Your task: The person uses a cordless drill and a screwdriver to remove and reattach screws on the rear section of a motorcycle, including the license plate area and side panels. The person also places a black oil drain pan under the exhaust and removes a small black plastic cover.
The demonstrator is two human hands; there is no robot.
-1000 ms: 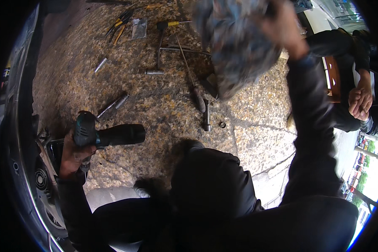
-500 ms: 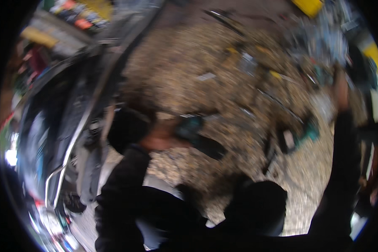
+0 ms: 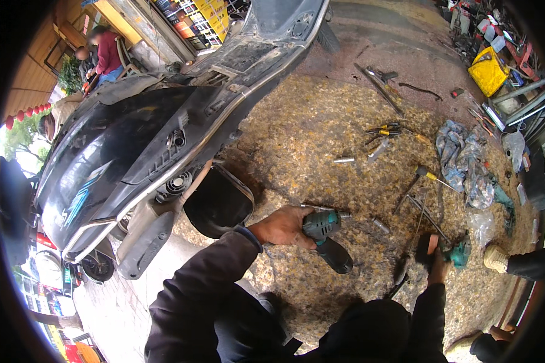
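Observation:
My left hand (image 3: 284, 226) is closed around a teal and black cordless power tool (image 3: 322, 225), whose dark end points toward me. A metal rod (image 3: 336, 213) lies just beyond it. At the lower right, my right hand (image 3: 438, 271) is closed on a second teal and black power tool (image 3: 461, 252); a dark block with an orange-brown face is on its left side. My fingers there are partly hidden. Left of my left hand is the scooter (image 3: 133, 139), its black panels scuffed, with a round black part (image 3: 219, 202) low on its near side.
Across the speckled ground lie a short metal socket (image 3: 344, 160), yellow-handled tools (image 3: 384, 130), a hammer-like tool (image 3: 427, 172) and crumpled clear plastic (image 3: 460, 157). A yellow container (image 3: 488, 71) stands among parts at upper right. Someone else's shoe (image 3: 496, 258) is at the right.
My right hand has come down and inward from the far right to the second power tool. My left hand, still holding its tool, appears further right and lower. The view has shifted and sharpened.

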